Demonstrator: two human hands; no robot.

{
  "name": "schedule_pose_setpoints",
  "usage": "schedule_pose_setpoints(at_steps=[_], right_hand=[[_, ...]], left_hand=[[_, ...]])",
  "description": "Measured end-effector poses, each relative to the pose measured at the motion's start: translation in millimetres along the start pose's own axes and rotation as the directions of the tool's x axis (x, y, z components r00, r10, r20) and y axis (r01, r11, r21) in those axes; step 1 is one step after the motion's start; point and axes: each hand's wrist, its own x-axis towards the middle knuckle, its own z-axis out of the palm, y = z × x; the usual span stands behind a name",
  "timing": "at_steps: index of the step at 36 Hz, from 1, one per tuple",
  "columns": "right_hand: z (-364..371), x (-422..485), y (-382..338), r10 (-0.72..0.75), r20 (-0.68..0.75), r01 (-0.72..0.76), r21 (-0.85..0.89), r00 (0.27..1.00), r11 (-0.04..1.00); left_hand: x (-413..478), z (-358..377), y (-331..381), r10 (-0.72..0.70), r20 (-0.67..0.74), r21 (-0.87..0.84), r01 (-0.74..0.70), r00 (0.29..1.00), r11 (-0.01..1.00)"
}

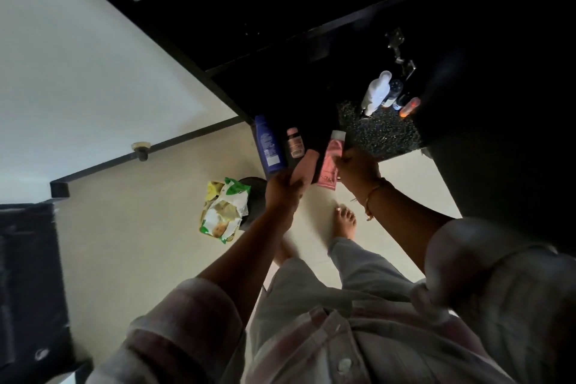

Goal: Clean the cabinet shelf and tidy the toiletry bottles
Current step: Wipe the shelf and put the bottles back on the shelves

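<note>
Left hand (pixel 285 187) grips a blue bottle (pixel 268 146) and pink bottles. Right hand (pixel 357 167) is closed on a translucent pink tube (pixel 331 159).

In the middle of the frame, the left hand (pixel 282 188) grips a blue bottle (pixel 268 146) and a peach one (pixel 304 169). The right hand (pixel 358 167) pinches a pink tube (pixel 329 162). More bottles (pixel 378 92) stand on the dark shelf (pixel 380 134), upper right. A wipes pack (pixel 223 210) lies below.
</note>
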Motion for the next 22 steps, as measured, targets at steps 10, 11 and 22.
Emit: schedule_pose_setpoints(at_steps=[10,11,22], right_hand=[[10,25,0,-0.020,0.045,0.026,-0.146,0.999,0.989],[11,28,1,-0.022,0.051,0.030,-0.151,0.998,0.988],[11,52,-14,-0.139,0.095,0.156,-0.212,0.986,0.965]], left_hand=[[4,-11,-18,0.032,-0.123,-0.011,-0.033,0.992,0.999],[4,-10,-17,0.039,-0.146,0.007,-0.038,0.988,0.999],[21,-9,-20,0.070,-0.306,0.075,-0.049,0.949,0.996]])
